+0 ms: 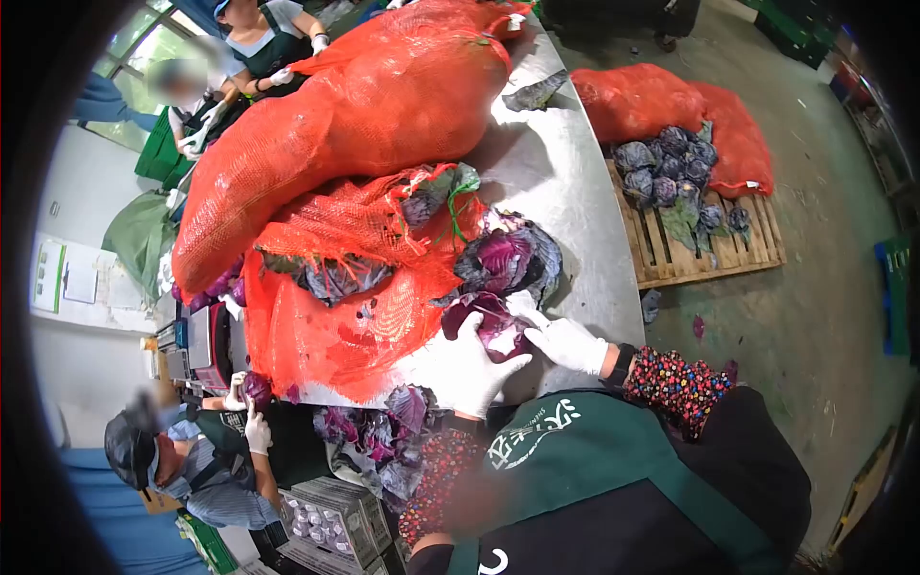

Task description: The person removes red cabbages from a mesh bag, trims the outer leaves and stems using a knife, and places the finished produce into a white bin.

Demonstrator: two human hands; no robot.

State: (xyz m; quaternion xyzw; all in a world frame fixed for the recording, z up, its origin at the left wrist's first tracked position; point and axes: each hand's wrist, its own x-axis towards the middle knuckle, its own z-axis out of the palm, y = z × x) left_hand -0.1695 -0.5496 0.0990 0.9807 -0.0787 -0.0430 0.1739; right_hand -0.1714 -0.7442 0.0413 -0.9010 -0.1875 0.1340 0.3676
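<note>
As the left hand (474, 374) cradles a purple cabbage (476, 310) just above the near edge of the metal counter (604, 225), the right hand (567, 343) comes at it from the other side, both of them in white gloves! Look at the left fingers (467, 337): curved up along one side of the cabbage, thumb spread wide of them beneath it, a pale patch showing between. Over on the right, the fingertips meet the cabbage's far edge, but whether they pinch a leaf or simply press, I cannot tell from here. Right behind it sits a second cabbage (508, 261), big outer leaves splayed, beside an open red mesh sack (350, 331) sprawled across the counter, and beyond that a bulging full sack (335, 125) takes up a huge stretch of the metal. Down below the near edge, it's a heap of loose purple leaves (383, 436)! Across to the lower left, a co-worker (225, 489) in a dark cap has a small cabbage (256, 388) between two gloved hands, and away past the counter's far side, a wooden pallet (714, 254) carries dark cabbages (666, 168) next to more red sacks (738, 144).
</note>
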